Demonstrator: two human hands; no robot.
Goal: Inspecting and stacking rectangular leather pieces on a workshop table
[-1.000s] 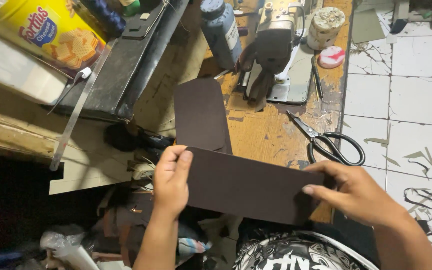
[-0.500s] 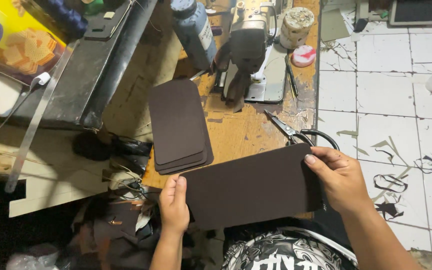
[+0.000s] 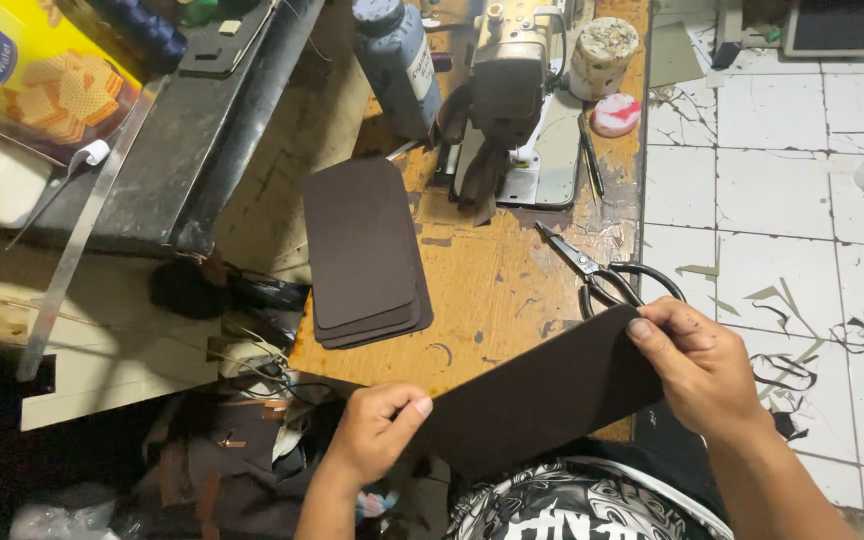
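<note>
I hold a long dark brown leather piece point(image 3: 542, 395) over the near edge of a worn wooden table point(image 3: 502, 290). My left hand point(image 3: 377, 430) grips its left end, thumb on top. My right hand point(image 3: 702, 365) grips the right end. The piece tilts, its right end higher. A stack of rounded dark brown leather pieces point(image 3: 364, 250) lies on the table beyond it. Black-handled scissors point(image 3: 602, 275) lie just above my right hand.
A sewing machine point(image 3: 507, 110) stands at the back of the table with a dark bottle point(image 3: 397, 65), a round tin point(image 3: 602, 55) and a pink disc point(image 3: 615, 115) around it. A metal ruler point(image 3: 77, 245) and yellow snack box point(image 3: 22, 80) lie left. White tiled floor point(image 3: 792, 200) with scraps lies right.
The view has shifted, so the table sits higher in frame. The held piece has moved toward me off the stack, and its right end has risen.
</note>
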